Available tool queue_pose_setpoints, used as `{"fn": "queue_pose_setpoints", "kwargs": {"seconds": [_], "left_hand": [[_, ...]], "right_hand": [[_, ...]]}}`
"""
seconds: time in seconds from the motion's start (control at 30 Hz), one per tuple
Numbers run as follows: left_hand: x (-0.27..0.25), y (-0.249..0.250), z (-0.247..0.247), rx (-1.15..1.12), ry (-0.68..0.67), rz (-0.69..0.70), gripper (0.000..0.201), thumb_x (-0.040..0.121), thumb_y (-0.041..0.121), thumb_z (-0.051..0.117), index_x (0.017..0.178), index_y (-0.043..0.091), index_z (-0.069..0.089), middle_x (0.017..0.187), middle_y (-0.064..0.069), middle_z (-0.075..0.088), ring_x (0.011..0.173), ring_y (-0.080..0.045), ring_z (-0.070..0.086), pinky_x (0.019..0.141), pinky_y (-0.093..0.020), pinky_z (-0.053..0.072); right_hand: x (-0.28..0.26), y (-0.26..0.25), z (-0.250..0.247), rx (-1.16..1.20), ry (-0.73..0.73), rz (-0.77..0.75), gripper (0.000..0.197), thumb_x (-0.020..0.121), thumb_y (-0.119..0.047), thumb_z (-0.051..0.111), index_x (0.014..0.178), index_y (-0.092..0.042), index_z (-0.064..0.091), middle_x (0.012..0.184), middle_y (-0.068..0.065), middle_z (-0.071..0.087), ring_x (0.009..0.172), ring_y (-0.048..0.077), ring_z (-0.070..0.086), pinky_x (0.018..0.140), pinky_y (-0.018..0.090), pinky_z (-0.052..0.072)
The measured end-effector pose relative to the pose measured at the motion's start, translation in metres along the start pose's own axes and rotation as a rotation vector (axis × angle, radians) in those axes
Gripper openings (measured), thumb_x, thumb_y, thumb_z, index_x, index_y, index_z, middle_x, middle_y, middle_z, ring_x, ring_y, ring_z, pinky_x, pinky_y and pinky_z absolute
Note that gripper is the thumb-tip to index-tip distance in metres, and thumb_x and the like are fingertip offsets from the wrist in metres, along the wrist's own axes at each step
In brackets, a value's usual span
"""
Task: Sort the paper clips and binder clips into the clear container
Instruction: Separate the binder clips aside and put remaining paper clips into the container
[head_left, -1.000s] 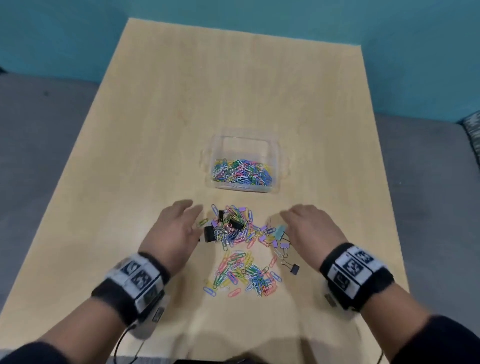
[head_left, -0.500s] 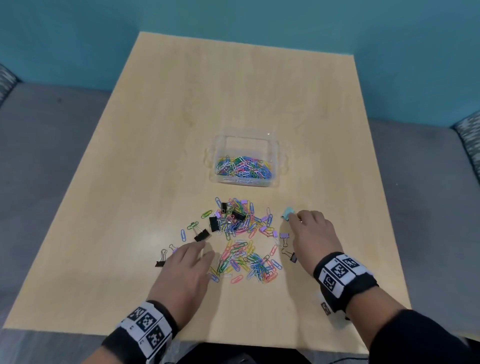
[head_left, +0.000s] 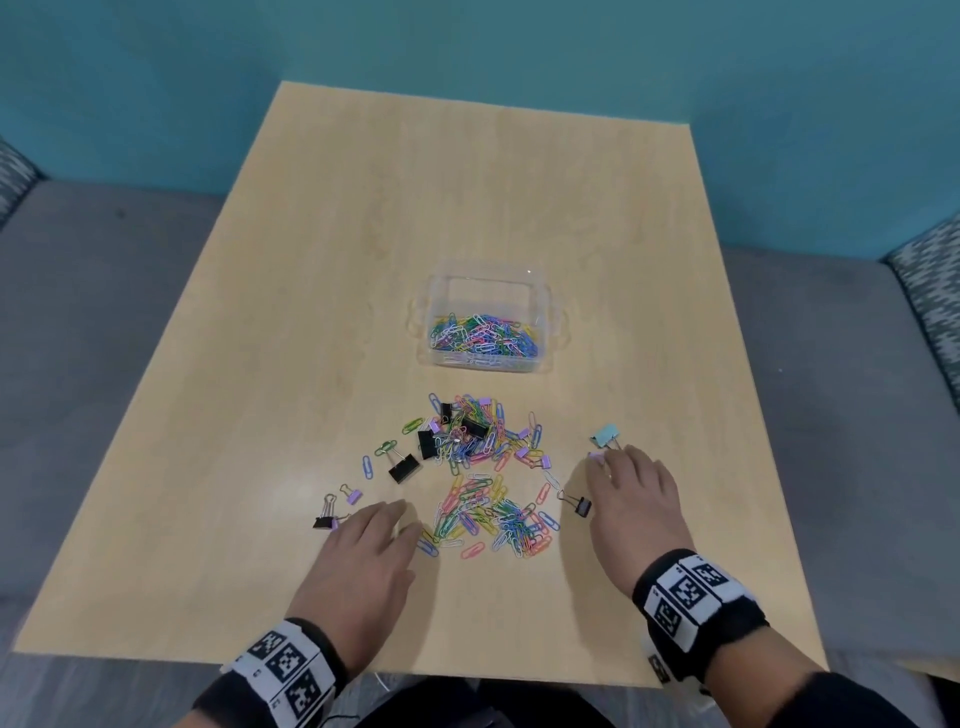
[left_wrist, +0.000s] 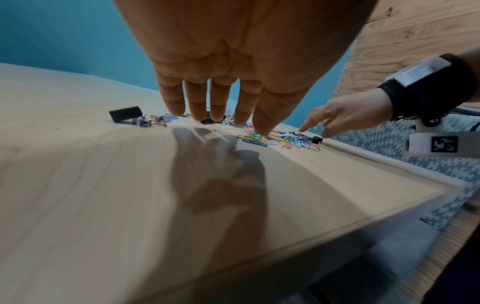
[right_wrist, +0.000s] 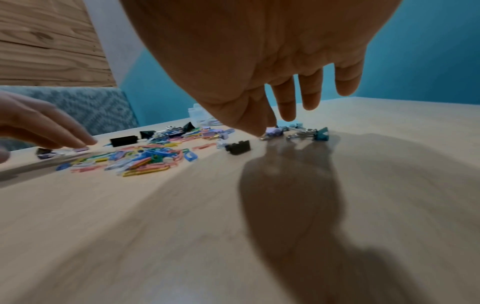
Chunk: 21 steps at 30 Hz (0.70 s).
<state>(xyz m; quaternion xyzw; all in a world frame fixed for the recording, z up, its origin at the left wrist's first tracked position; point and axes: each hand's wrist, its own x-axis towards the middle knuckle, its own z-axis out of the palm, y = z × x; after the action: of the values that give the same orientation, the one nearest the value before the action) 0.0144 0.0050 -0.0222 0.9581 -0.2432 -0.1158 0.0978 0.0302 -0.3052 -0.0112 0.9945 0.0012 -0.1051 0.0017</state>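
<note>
The clear container (head_left: 543, 332) sits mid-table with several colored paper clips (head_left: 483, 338) inside. In front of it lies a mixed pile (head_left: 475, 434) of paper clips and black binder clips, and nearer me a heap of paper clips (head_left: 493, 519). My left hand (head_left: 379, 525) lies flat with straight fingers (left_wrist: 221, 102), beside small purple and black binder clips (head_left: 332, 519). My right hand (head_left: 618, 467) touches a small purple binder clip (right_wrist: 272, 131) with its fingertips, next to a teal binder clip (head_left: 607, 434). A small black binder clip (head_left: 583, 506) lies by its thumb.
The wooden table (head_left: 467, 182) is bare behind the container and along its left side. A black binder clip (head_left: 404, 467) and loose paper clips (head_left: 387, 447) lie left of the pile. Grey seating and a teal wall surround the table.
My left hand has drawn back from the pile toward the near edge, and binder clips now lie spread out to the left. My right hand slid the teal clip out to the right.
</note>
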Motion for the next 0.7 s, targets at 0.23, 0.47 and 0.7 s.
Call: {"fn": "queue_pose_setpoints", "kwargs": {"seconds": [0.23,0.47,0.7], "left_hand": [[-0.001,0.005,0.000,-0.006,-0.011,0.029,0.056,0.064,0.025,0.076,0.117,0.016,0.059,0.124,-0.009,0.056,0.110,-0.032,0.054,0.088,-0.044,0.051],[-0.001,0.007,0.000,-0.002,-0.012,0.040,0.056,0.064,0.026,0.073,0.117,0.016,0.059,0.124,-0.008,0.056,0.108,-0.031,0.055,0.087,-0.042,0.051],[0.000,0.008,-0.002,-0.012,-0.007,0.044,0.056,0.064,0.024,0.074,0.117,0.017,0.060,0.124,-0.008,0.057,0.108,-0.030,0.056,0.086,-0.040,0.052]], "right_hand": [[-0.010,-0.018,0.008,-0.042,-0.014,-0.185,0.056,0.063,-0.009,0.026,0.105,-0.019,0.062,0.120,0.014,0.054,0.123,0.041,0.039,0.101,0.056,0.024],[-0.002,-0.034,0.000,-0.038,-0.016,-0.196,0.046,0.066,-0.009,0.041,0.105,-0.022,0.061,0.123,0.015,0.053,0.125,0.042,0.037,0.103,0.059,0.023],[0.009,-0.039,-0.003,-0.039,0.011,-0.148,0.051,0.069,-0.013,0.055,0.120,-0.009,0.057,0.123,0.014,0.053,0.126,0.041,0.038,0.105,0.059,0.022]]}}
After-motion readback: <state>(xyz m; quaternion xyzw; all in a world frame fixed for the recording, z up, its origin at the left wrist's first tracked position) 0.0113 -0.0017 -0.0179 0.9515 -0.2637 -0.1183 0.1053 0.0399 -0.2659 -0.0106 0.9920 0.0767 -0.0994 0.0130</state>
